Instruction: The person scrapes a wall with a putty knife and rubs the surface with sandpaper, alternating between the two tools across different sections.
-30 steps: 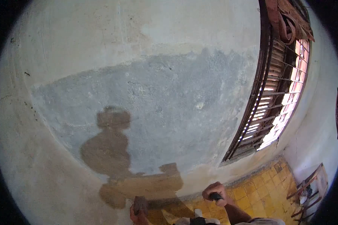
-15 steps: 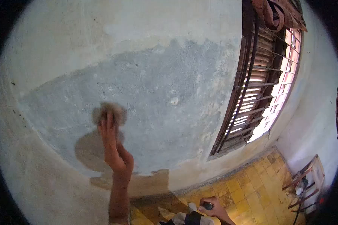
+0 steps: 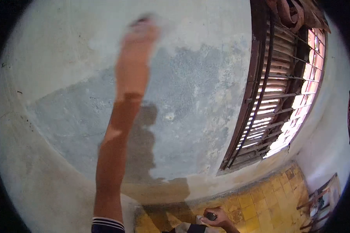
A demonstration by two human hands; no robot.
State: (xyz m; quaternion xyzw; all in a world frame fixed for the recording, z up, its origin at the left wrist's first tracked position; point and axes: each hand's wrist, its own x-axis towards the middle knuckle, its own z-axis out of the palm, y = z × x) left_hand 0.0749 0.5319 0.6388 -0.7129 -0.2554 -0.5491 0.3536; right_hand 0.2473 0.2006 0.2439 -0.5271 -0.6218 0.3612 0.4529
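Note:
My left hand (image 3: 142, 33) is raised high against the wall (image 3: 198, 85), smeared by motion. A pale greyish pad (image 3: 164, 25) shows as a faint blur at its fingers; its exact kind cannot be made out. The hand is above the upper border of a rough blue-grey patch, over the lighter painted surface. Low in the view, my right hand (image 3: 220, 218) is closed around a dark, round-ended handle (image 3: 210, 216). The rest of that tool is mostly hidden.
A barred window (image 3: 276, 89) with wooden slats is set into the wall at the right, with brown cloth (image 3: 295, 15) at its top. Yellow tiles (image 3: 256, 206) cover the floor. A wooden chair (image 3: 322, 202) stands at the lower right.
My left hand has swept upward from the middle of the blue-grey patch to above its upper border. My right hand stays low, still closed on the handle. The view has shifted slightly.

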